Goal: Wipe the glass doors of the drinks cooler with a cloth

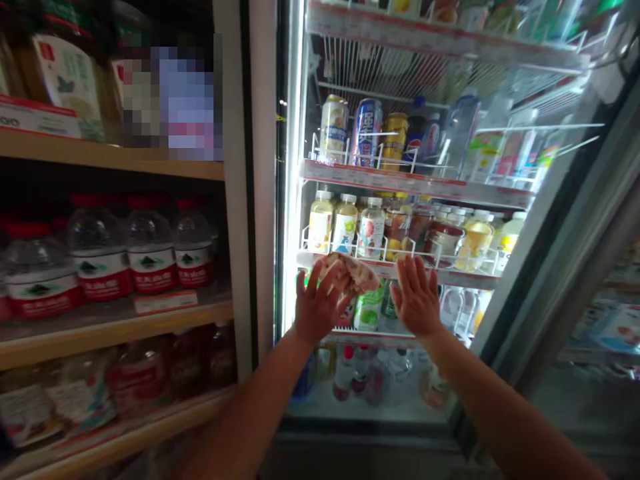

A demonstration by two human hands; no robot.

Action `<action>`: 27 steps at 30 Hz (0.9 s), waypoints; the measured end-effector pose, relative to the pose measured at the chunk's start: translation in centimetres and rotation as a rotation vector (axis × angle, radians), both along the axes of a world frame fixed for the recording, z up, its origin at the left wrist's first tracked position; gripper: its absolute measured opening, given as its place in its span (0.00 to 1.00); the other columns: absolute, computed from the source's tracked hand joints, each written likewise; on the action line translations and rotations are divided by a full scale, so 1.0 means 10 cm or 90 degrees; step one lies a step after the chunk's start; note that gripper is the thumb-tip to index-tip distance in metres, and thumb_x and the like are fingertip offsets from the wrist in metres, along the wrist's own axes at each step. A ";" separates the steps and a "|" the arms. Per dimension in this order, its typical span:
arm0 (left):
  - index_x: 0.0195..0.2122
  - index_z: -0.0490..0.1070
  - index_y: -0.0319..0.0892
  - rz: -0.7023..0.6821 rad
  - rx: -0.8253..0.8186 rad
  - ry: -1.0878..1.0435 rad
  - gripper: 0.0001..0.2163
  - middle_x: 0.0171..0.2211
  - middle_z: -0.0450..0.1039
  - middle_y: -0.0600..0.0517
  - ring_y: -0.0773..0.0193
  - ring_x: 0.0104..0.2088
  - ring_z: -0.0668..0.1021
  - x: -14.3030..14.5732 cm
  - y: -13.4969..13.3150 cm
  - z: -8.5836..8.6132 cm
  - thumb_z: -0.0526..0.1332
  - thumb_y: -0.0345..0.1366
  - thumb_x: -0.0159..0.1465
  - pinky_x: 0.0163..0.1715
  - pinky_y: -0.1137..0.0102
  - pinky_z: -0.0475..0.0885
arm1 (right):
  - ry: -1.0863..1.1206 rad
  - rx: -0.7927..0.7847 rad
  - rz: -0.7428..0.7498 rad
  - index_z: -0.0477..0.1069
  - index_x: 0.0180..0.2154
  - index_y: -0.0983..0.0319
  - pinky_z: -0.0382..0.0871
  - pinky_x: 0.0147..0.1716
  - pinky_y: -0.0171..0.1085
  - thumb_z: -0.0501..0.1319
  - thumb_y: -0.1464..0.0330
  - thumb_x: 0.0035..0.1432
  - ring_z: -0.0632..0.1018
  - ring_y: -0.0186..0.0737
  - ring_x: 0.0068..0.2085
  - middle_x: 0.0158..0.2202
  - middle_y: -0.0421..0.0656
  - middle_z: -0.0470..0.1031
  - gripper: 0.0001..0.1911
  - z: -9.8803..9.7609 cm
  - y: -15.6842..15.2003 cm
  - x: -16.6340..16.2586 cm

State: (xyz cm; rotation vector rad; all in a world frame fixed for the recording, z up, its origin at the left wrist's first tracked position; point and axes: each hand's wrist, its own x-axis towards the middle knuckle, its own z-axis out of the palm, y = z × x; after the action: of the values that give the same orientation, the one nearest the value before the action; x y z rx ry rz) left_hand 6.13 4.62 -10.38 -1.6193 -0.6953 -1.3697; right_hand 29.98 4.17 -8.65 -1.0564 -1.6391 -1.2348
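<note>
My left hand (317,303) is raised in front of a lit drinks fridge, its fingers curved over a pale, spotted cloth (361,275). The cloth lies bunched under and to the right of the fingers, at the height of a shelf edge. To the right, my right hand (417,297) is held up with fingers stretched and the palm facing the fridge, holding nothing. Behind the hands stand small juice bottles (371,228) on a shelf and a green-labelled bottle (370,308) lower down. Whether glass lies between hands and shelves I cannot tell.
Cans (367,132) and bottles fill the fridge shelves behind wire guards. To the left, wooden shelves (125,327) hold large red-capped water bottles (150,250). A dark door frame (540,313) slants along the right side. Small bottles (344,373) stand at the fridge bottom.
</note>
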 end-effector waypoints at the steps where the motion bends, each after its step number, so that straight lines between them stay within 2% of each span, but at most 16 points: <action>1: 0.50 0.72 0.43 -0.015 -0.003 0.004 0.14 0.55 0.75 0.46 0.53 0.71 0.54 0.05 -0.03 -0.02 0.65 0.40 0.65 0.70 0.52 0.49 | -0.013 0.007 -0.013 0.39 0.71 0.61 0.39 0.71 0.48 0.53 0.64 0.68 0.55 0.45 0.71 0.69 0.49 0.57 0.37 -0.06 0.06 0.06; 3: 0.47 0.72 0.44 -0.059 -0.022 0.046 0.09 0.52 0.77 0.50 0.57 0.67 0.64 0.14 -0.08 -0.03 0.63 0.34 0.66 0.66 0.59 0.60 | -0.015 0.016 -0.024 0.40 0.71 0.61 0.39 0.70 0.48 0.52 0.63 0.68 0.56 0.46 0.71 0.69 0.50 0.57 0.36 -0.14 0.12 0.10; 5: 0.48 0.72 0.43 -0.106 -0.047 0.097 0.09 0.51 0.78 0.51 0.62 0.61 0.72 0.19 -0.09 0.04 0.60 0.31 0.67 0.60 0.64 0.68 | -0.015 0.018 -0.018 0.41 0.71 0.62 0.40 0.70 0.49 0.51 0.63 0.68 0.56 0.47 0.71 0.69 0.50 0.57 0.35 -0.17 0.11 0.09; 8: 0.57 0.67 0.43 -0.153 -0.048 0.071 0.18 0.55 0.75 0.47 0.61 0.59 0.72 0.20 -0.03 0.34 0.60 0.28 0.66 0.57 0.63 0.71 | -0.015 0.021 -0.011 0.42 0.71 0.62 0.41 0.70 0.48 0.52 0.64 0.67 0.56 0.46 0.71 0.68 0.50 0.60 0.36 -0.16 0.09 0.06; 10: 0.62 0.63 0.47 -0.119 -0.019 -0.013 0.23 0.58 0.72 0.46 0.58 0.60 0.71 0.19 0.01 0.57 0.60 0.27 0.66 0.57 0.60 0.71 | -0.009 0.027 -0.012 0.42 0.71 0.62 0.42 0.70 0.48 0.54 0.65 0.66 0.56 0.45 0.71 0.67 0.49 0.61 0.37 -0.14 0.08 0.06; 12: 0.64 0.63 0.49 -0.053 0.007 -0.069 0.24 0.59 0.71 0.46 0.55 0.60 0.70 0.22 0.02 0.72 0.59 0.28 0.67 0.57 0.59 0.70 | -0.005 0.031 -0.008 0.43 0.71 0.62 0.42 0.70 0.47 0.55 0.66 0.66 0.57 0.45 0.70 0.67 0.49 0.62 0.37 -0.13 0.07 0.06; 14: 0.63 0.65 0.50 -0.003 0.003 -0.048 0.23 0.60 0.71 0.48 0.54 0.60 0.70 0.28 0.00 0.71 0.58 0.28 0.67 0.56 0.58 0.69 | -0.007 0.036 -0.006 0.43 0.71 0.62 0.41 0.71 0.47 0.55 0.66 0.66 0.57 0.44 0.70 0.67 0.49 0.62 0.36 -0.12 0.07 0.06; 18: 0.59 0.70 0.52 0.000 -0.051 0.098 0.19 0.61 0.69 0.54 0.56 0.61 0.69 0.38 -0.07 0.55 0.58 0.30 0.67 0.55 0.62 0.69 | -0.017 0.038 -0.002 0.44 0.71 0.63 0.41 0.71 0.48 0.56 0.67 0.66 0.56 0.45 0.71 0.67 0.50 0.62 0.37 -0.12 0.06 0.06; 20: 0.58 0.70 0.51 0.000 -0.058 0.090 0.19 0.62 0.69 0.54 0.56 0.61 0.69 0.36 -0.07 0.56 0.57 0.30 0.68 0.55 0.61 0.68 | -0.014 0.034 0.003 0.44 0.71 0.63 0.41 0.71 0.48 0.56 0.67 0.66 0.56 0.45 0.71 0.67 0.50 0.62 0.37 -0.12 0.06 0.06; 24: 0.61 0.67 0.49 0.003 -0.058 -0.024 0.21 0.63 0.68 0.51 0.55 0.62 0.67 0.32 -0.04 0.67 0.54 0.29 0.69 0.58 0.57 0.66 | -0.002 0.035 0.005 0.43 0.71 0.63 0.41 0.71 0.47 0.54 0.66 0.66 0.58 0.44 0.70 0.67 0.51 0.62 0.37 -0.13 0.06 0.07; 27: 0.61 0.68 0.48 -0.001 -0.058 0.022 0.21 0.63 0.68 0.50 0.53 0.63 0.66 0.38 -0.08 0.55 0.56 0.28 0.67 0.56 0.58 0.67 | 0.018 0.048 -0.001 0.42 0.71 0.66 0.41 0.70 0.47 0.53 0.66 0.67 0.57 0.44 0.70 0.67 0.54 0.60 0.36 -0.13 0.07 0.07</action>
State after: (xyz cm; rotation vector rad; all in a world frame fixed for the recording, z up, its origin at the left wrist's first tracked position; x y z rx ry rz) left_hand 9.89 3.84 -4.86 -1.7114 -0.7465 -1.3250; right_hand 30.68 4.88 -9.97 -1.0241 -1.5583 -1.2680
